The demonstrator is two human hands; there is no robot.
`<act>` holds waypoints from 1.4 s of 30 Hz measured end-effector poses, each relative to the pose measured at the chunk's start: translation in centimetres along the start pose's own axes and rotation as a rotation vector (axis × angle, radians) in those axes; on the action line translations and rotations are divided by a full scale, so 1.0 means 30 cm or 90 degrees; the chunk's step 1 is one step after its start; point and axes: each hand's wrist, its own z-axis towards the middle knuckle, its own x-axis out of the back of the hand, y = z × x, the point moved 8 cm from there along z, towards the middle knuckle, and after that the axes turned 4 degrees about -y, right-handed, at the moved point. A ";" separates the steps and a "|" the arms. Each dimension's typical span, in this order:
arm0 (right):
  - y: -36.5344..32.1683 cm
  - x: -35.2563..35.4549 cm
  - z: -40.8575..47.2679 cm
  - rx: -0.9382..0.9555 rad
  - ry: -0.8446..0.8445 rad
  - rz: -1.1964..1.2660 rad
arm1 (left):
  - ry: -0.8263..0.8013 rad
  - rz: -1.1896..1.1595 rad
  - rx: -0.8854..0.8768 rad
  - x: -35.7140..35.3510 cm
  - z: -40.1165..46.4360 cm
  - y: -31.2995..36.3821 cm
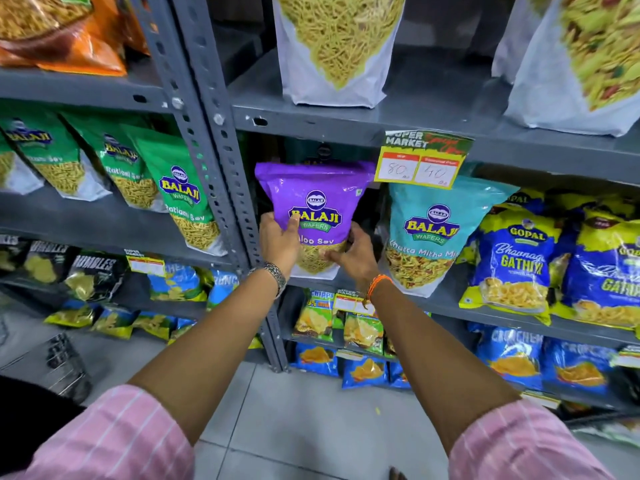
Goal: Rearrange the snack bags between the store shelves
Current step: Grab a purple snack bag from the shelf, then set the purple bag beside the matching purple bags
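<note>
On the middle shelf (450, 303), left hand (278, 242) and right hand (356, 254) grip the upright, front-facing purple bag (317, 206).

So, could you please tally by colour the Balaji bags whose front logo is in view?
Green bags: 3
Purple bag: 1
Teal bag: 1
Total: 5

- Purple bag (313, 216): "BALAJI WAFERS", "Aloo Sev".
- Teal bag (429, 233): "BALAJI WAFERS".
- Blue bag (516, 258): "GOPAL", "GATHIYA".
- Price tag (420, 164): "SUPER MARKET", "80", "40".
</note>
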 end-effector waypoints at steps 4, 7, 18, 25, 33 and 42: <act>0.006 0.003 -0.039 -0.002 -0.024 0.020 | -0.014 -0.054 0.004 0.025 -0.072 0.017; -0.003 -0.005 -0.094 -0.011 -0.042 0.020 | 0.003 -0.070 -0.005 0.071 -0.116 0.002; -0.246 0.027 -0.457 0.018 -0.061 0.061 | -0.051 -0.245 -0.073 0.247 -0.460 0.173; -0.551 0.188 -0.635 0.073 -0.010 0.100 | -0.068 -0.331 -0.203 0.218 -0.596 0.488; -0.963 0.463 -0.634 0.221 0.073 0.103 | -0.166 -0.399 -0.329 0.077 -0.592 0.947; -1.247 0.638 -0.431 0.292 0.079 0.057 | -0.145 -0.392 -0.431 -0.051 -0.425 1.305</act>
